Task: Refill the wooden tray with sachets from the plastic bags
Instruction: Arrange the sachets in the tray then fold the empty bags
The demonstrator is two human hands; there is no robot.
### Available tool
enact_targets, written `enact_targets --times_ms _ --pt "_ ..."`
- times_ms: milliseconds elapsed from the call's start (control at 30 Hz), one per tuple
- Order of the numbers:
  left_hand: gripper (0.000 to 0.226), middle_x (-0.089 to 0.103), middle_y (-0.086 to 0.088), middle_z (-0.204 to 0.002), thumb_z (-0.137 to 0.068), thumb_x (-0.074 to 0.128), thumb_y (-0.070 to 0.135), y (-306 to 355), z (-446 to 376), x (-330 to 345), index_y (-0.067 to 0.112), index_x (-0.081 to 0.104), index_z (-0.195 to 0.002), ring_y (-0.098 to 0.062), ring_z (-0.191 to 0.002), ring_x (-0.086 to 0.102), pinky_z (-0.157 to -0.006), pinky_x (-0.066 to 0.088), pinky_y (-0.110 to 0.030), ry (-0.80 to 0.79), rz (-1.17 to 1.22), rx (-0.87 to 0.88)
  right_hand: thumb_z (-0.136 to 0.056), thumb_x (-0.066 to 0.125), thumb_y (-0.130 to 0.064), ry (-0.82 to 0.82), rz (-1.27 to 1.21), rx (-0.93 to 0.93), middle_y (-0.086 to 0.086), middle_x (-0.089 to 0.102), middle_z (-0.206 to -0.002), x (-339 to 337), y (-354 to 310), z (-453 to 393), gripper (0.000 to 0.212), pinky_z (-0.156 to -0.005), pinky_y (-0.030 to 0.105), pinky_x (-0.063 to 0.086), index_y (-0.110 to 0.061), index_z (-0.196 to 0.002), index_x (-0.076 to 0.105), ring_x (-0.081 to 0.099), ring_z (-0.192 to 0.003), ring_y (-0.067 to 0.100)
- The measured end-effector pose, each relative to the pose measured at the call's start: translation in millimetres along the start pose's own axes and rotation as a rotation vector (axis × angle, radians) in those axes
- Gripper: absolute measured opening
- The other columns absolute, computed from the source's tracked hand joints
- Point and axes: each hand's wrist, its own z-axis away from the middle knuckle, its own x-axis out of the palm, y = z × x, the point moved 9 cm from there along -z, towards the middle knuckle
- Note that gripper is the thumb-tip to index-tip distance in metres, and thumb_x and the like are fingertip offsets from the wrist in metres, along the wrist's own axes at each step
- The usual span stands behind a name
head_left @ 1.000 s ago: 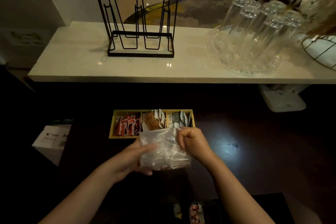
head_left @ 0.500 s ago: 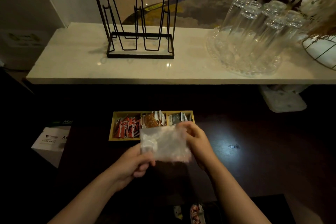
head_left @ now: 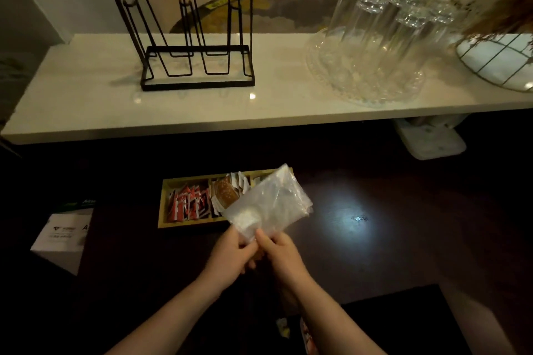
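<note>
A clear plastic bag (head_left: 269, 202) is held up over the dark counter, tilted up to the right. My left hand (head_left: 230, 258) and my right hand (head_left: 281, 253) pinch its lower corner close together. Behind the bag lies the wooden tray (head_left: 163, 204) with compartments: red and white sachets (head_left: 189, 203) on the left, brown and white sachets (head_left: 229, 192) in the middle. The bag hides the tray's right compartment. What the bag holds is too blurred to tell.
A white box (head_left: 62, 235) sits left of the tray. Above, a pale shelf (head_left: 86, 112) carries a black wire rack (head_left: 190, 32), upturned glasses (head_left: 383, 37) on a glass platter and a wire basket (head_left: 499, 60). More packets (head_left: 305, 334) lie at the bottom edge.
The bag has swung from flat between my hands to tilted up and right over the tray. My right hand left its top edge and joined my left hand at the bottom corner.
</note>
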Motion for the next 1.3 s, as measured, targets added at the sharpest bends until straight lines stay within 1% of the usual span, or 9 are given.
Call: enact_targets --times_ms 67,133,267,400,567,733,867,1133,1300 --pt "0.008 0.069 0.003 -0.064 -0.089 0.062 0.018 1 -4 9 0.022 0.055 -0.091 -0.003 -0.048 0.057 -0.045 0.043 -0.018 -0.053 -0.164 0.021 -0.096 0.052 -0.021 0.138 -0.056 0.023 0.016 0.072 -0.079 -24 8 1 0.023 -0.061 0.032 0.054 -0.003 -0.094 0.066 0.066 -0.064 0.023" --pt "0.010 0.071 0.006 -0.069 -0.090 0.060 0.022 -2 -8 15 0.024 0.051 -0.085 0.000 -0.056 0.060 -0.059 0.051 -0.024 -0.080 -0.374 0.066 -0.097 0.049 -0.020 0.250 -0.136 0.031 0.019 0.072 -0.088 -48 15 2 0.023 -0.058 0.031 0.058 -0.001 -0.102 0.062 0.068 -0.065 0.024" --pt "0.006 0.064 0.014 -0.090 -0.091 0.052 0.033 10 -21 35 0.033 0.047 -0.095 -0.002 -0.080 0.060 -0.069 0.052 -0.031 -0.056 -0.713 0.245 -0.100 0.042 -0.017 0.411 -0.131 0.029 0.014 0.069 -0.077 -99 31 7 0.022 -0.040 0.021 0.049 0.001 -0.106 0.054 0.059 -0.045 0.014" --pt "0.019 0.055 0.010 -0.112 -0.093 0.046 0.032 28 -37 84 0.027 0.048 -0.112 -0.008 -0.106 0.050 -0.082 0.047 -0.026 -0.125 -0.850 0.455 -0.100 0.040 -0.016 0.586 -0.098 0.050 0.011 0.063 -0.064 -143 61 22 0.026 -0.032 0.021 0.040 0.007 -0.103 0.052 0.050 -0.037 0.013" --pt "0.038 0.056 -0.001 -0.128 -0.090 0.040 0.029 23 -65 151 0.015 0.053 -0.122 -0.020 -0.119 0.052 -0.100 0.045 -0.036 -0.239 -0.946 0.667 -0.101 0.040 -0.021 0.854 -0.186 0.060 0.012 0.053 -0.057 -197 114 62 0.030 -0.029 0.019 0.030 0.008 -0.100 0.048 0.040 -0.029 0.012" --pt "0.042 0.049 -0.004 -0.141 -0.090 0.041 0.027 13 -81 211 0.014 0.052 -0.128 -0.021 -0.130 0.044 -0.109 0.036 -0.040 -0.322 -0.973 0.794 -0.100 0.042 -0.017 1.116 -0.182 0.003 0.002 0.053 -0.058 -228 146 104 0.022 -0.039 0.014 0.038 0.001 -0.090 0.052 0.049 -0.038 0.002" --pt "0.045 0.042 -0.001 -0.148 -0.090 0.039 0.032 -9 -85 254 0.022 0.049 -0.133 -0.023 -0.137 0.037 -0.111 0.030 -0.046 -0.396 -1.171 0.832 -0.101 0.039 -0.025 1.286 -0.316 0.158 0.006 0.051 -0.059 -248 223 127 0.026 -0.036 0.019 0.035 -0.007 -0.083 0.046 0.044 -0.038 0.010" --pt "0.046 0.041 -0.001 -0.148 -0.090 0.039 0.033 -15 -82 266 0.024 0.047 -0.135 -0.025 -0.137 0.034 -0.113 0.021 -0.047 -0.371 -1.310 0.877 -0.100 0.039 -0.026 1.288 -0.519 0.487 0.006 0.057 -0.069 -269 371 112 0.024 -0.049 0.031 0.036 -0.011 -0.087 0.052 0.047 -0.052 0.017" --pt "0.047 0.043 -0.002 -0.147 -0.089 0.040 0.033 -14 -81 267 0.023 0.048 -0.135 -0.026 -0.138 0.034 -0.113 0.021 -0.047 -0.345 -1.265 0.904 -0.097 0.041 -0.026 1.255 -0.599 0.603 0.008 0.053 -0.065 -285 426 94 0.030 -0.054 0.035 0.040 -0.012 -0.072 0.051 0.052 -0.061 0.026"
